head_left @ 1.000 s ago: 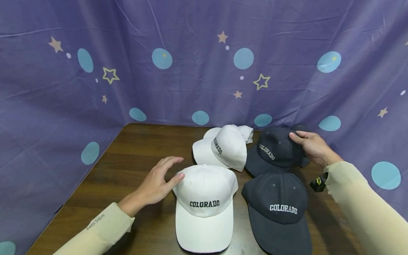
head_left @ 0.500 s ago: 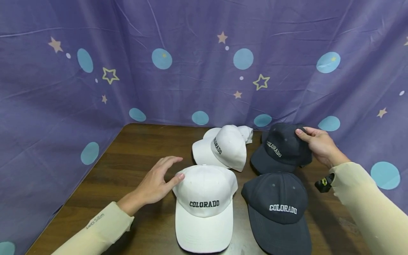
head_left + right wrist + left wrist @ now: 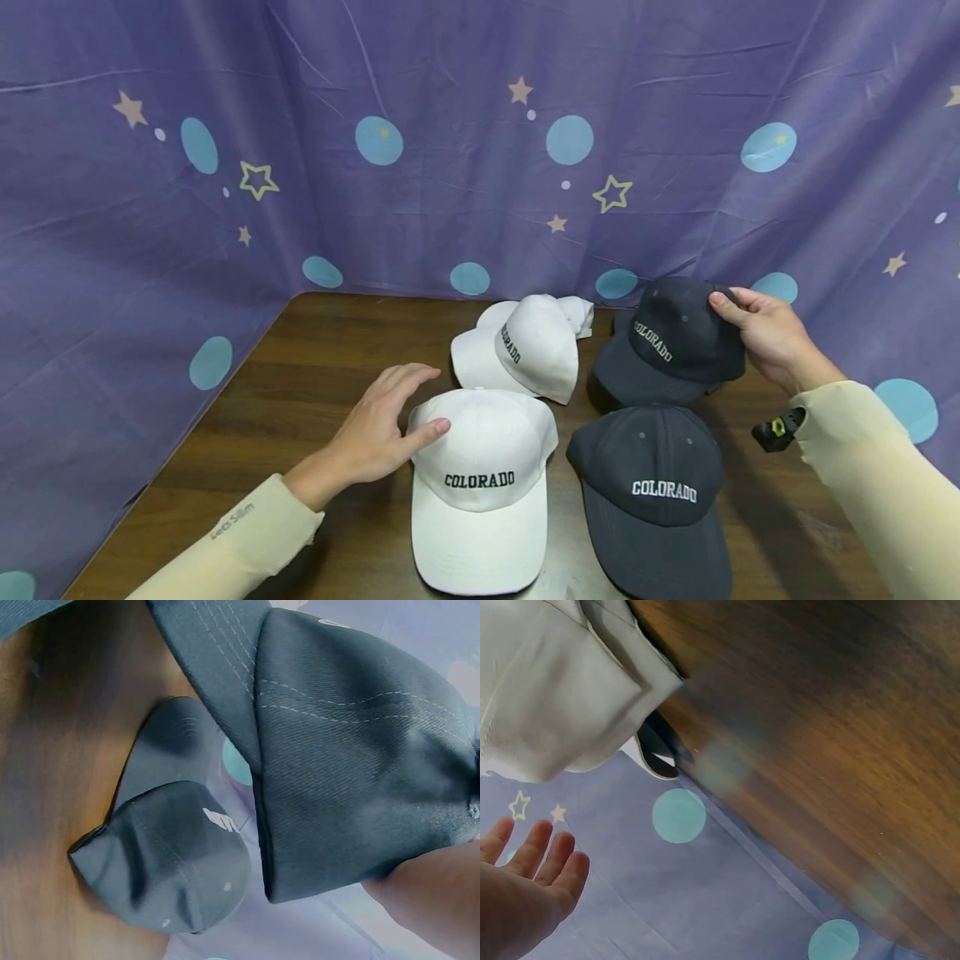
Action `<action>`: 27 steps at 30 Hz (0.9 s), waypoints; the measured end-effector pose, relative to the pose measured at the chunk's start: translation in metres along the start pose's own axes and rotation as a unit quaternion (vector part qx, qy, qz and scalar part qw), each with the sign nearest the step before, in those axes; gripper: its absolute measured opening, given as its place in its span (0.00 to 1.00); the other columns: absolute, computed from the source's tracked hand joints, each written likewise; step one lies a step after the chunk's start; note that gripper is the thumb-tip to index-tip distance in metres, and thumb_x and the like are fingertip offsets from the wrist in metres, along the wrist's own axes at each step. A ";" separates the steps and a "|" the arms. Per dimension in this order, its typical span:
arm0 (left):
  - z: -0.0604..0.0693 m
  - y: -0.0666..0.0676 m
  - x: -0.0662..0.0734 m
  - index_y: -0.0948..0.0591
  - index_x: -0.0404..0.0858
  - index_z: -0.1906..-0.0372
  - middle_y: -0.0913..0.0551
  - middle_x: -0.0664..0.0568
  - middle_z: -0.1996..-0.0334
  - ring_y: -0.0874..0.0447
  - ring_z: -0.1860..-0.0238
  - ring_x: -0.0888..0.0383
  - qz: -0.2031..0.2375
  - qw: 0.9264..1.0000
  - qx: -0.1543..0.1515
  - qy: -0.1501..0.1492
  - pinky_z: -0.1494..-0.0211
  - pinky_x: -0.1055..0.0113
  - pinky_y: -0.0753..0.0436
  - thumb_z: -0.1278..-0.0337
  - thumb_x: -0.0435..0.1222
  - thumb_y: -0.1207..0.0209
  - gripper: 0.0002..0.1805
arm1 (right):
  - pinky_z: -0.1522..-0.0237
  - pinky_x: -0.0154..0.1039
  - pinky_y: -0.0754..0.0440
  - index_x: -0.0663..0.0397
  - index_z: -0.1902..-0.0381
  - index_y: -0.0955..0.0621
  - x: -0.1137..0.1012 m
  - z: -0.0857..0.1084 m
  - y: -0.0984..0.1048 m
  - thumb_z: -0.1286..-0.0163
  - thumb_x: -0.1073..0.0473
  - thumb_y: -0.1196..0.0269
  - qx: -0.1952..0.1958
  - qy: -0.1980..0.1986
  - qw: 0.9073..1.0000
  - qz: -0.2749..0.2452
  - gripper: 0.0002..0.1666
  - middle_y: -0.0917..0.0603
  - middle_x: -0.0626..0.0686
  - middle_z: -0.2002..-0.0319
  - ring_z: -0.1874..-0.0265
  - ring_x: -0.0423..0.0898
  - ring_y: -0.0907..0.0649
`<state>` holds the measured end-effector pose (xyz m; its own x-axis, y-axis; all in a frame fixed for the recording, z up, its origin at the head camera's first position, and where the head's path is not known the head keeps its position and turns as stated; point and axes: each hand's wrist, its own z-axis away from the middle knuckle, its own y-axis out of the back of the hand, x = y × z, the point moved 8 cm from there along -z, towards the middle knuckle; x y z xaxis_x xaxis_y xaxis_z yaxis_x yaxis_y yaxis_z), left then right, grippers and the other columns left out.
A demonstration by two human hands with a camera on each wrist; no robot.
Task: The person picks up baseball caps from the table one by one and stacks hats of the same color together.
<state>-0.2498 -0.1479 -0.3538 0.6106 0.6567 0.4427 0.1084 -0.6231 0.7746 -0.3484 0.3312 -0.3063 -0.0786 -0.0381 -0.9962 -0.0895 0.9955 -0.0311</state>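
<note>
In the head view my right hand (image 3: 776, 337) pinches the crown of a dark navy baseball cap (image 3: 678, 337) lettered COLORADO, thumb in front. The cap is raised and tilted; in the right wrist view its crown (image 3: 360, 765) fills the upper right. Behind it there lies another dark cap (image 3: 180, 859), mostly hidden in the head view. My left hand (image 3: 375, 429) is spread beside the front white cap (image 3: 480, 479), its thumb over the edge of the crown; whether it touches is unclear. In the left wrist view the fingers (image 3: 555, 862) are loosely extended.
A front dark cap (image 3: 660, 500) lies right of the front white cap, brim toward me. At the back, white caps (image 3: 536, 346) overlap on the brown wooden table (image 3: 360, 333). A purple curtain (image 3: 450, 208) with stars and dots hangs behind the table.
My right hand has moved right and up with the dark cap, lifting it away from the back white caps. My left hand has shifted only slightly, its thumb a little further over the white cap.
</note>
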 end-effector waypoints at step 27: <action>-0.002 -0.012 0.017 0.27 0.43 0.30 0.27 0.48 0.32 0.34 0.28 0.48 -0.025 1.000 0.010 -0.017 0.27 0.43 0.35 0.42 0.60 0.34 0.40 | 0.71 0.37 0.13 0.60 0.57 0.13 -0.041 0.013 -0.009 0.22 0.67 0.43 -0.039 0.077 0.987 -0.137 0.11 0.10 0.54 0.67 0.71 0.45 0.10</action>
<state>-0.2424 -0.1286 -0.3546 0.6299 0.6723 0.3888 0.1547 -0.5992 0.7855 -0.3314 0.3253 -0.2664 -0.1895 -0.3240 -0.9269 -0.2036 0.9364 -0.2857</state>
